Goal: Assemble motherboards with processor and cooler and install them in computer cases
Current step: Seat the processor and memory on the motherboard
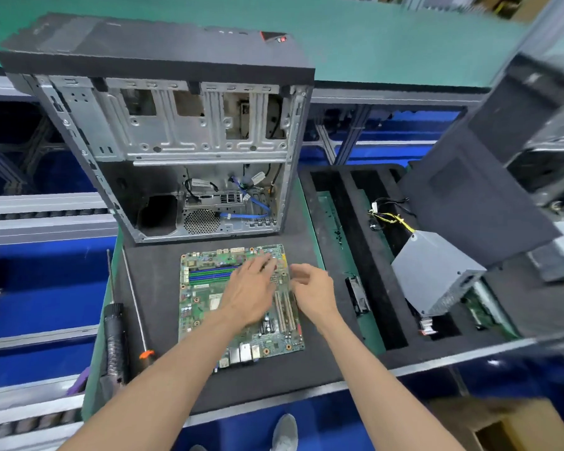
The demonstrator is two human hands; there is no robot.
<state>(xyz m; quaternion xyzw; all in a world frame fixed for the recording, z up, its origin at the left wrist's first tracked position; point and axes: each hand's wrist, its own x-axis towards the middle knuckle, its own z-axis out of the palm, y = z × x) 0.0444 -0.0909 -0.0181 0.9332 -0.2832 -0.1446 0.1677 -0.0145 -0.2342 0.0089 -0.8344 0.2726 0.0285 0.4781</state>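
Left hand (251, 288) lying flat and open, right hand (311, 288) loosely curled and empty, both hovering over the green rectangular motherboard (202, 307) at frame centre; processor fitting seems next.

Bright, even overhead light, soft shadows; wide-angle bending at the edges, corners smeared with blur.
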